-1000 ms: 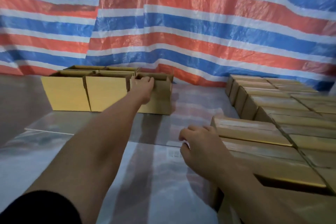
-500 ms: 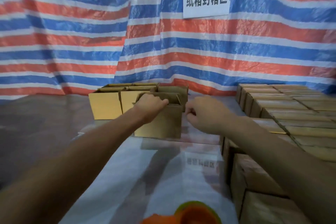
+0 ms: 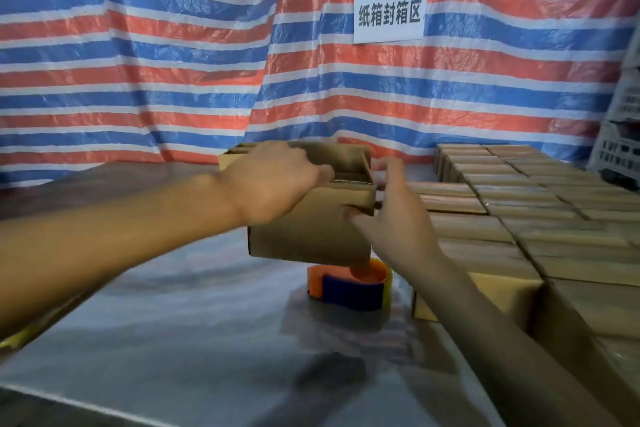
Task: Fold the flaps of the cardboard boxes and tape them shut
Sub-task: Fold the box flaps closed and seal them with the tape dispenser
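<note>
Gripping rim of cardboard box (image 3: 311,236) mid-frame with left hand (image 3: 273,180). Pressing right hand (image 3: 394,218), fingers straight, against its right corner.

A makeshift packing station: striped tarpaulin (image 3: 173,55) backdrop, a printed sign (image 3: 389,12), rows of cardboard boxes (image 3: 519,204) beside a tabletop (image 3: 173,322).
</note>
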